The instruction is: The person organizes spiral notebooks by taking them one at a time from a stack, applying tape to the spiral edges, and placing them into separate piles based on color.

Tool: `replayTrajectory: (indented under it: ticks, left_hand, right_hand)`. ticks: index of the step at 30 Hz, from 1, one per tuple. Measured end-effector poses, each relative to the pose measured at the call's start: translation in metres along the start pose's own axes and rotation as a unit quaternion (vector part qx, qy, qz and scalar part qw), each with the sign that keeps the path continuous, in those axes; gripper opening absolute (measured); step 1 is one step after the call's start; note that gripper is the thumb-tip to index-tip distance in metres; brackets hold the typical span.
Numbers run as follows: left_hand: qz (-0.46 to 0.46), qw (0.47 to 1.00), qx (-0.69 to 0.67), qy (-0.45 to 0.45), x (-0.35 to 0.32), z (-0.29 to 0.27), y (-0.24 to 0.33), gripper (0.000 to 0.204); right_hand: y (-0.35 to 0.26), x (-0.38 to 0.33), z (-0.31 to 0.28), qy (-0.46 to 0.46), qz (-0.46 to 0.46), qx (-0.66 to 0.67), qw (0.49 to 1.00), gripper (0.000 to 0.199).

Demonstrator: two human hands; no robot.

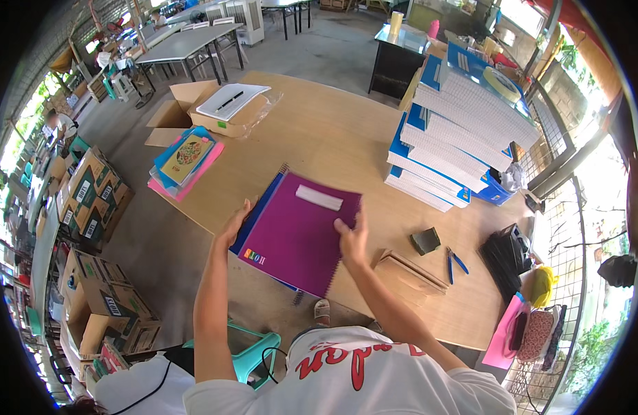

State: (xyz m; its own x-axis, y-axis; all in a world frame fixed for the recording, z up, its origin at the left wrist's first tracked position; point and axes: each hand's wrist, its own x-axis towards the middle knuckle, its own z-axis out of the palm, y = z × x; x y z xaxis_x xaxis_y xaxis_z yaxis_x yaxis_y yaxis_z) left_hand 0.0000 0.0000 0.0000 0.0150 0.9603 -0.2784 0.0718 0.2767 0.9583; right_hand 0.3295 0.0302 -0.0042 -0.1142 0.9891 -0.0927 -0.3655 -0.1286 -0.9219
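A purple spiral notebook (298, 235) is being steadied on top of a small stack of blue notebooks (253, 220) near the front edge of the wooden counter (326, 138). The left hand (234, 225) is being pressed, fingers open and flat, against the stack's left edge. The right hand (353, 238) is being laid on the purple cover near its right side, fingers spread, gripping nothing. A white label strip (319, 198) is being displayed on the cover. To the right, a flat cardboard piece (410, 270), a dark green block (425, 241) and blue-handled pliers (454, 263) are being kept on the counter. Further back, a tall pile of blue-edged notebooks (457, 138) is being stored.
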Motion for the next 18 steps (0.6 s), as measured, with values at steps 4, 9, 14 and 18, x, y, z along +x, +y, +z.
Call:
replayTrajectory:
  ticks: [4,9,14,18]
  left_hand:
    - [0.022,0.992,0.126,0.019,-0.007,0.002,-0.003,0.063]
    - [0.023,0.995,0.1,0.009,-0.009,-0.011,0.001,0.063]
    - [0.015,0.999,0.04,0.015,-0.007,-0.003,0.005,0.062]
    - [-0.034,0.999,-0.025,-0.017,-0.006,-0.014,0.0,0.06]
  right_hand:
    - [0.033,-0.006,0.017,0.149,-0.052,-0.23,0.96,0.082]
    - [0.056,-0.002,0.046,0.162,-0.086,-0.252,0.95,0.082]
    - [0.045,0.004,0.047,0.153,-0.083,-0.292,0.94,0.084]
    - [0.044,0.005,0.054,0.15,-0.073,-0.3,0.939,0.083]
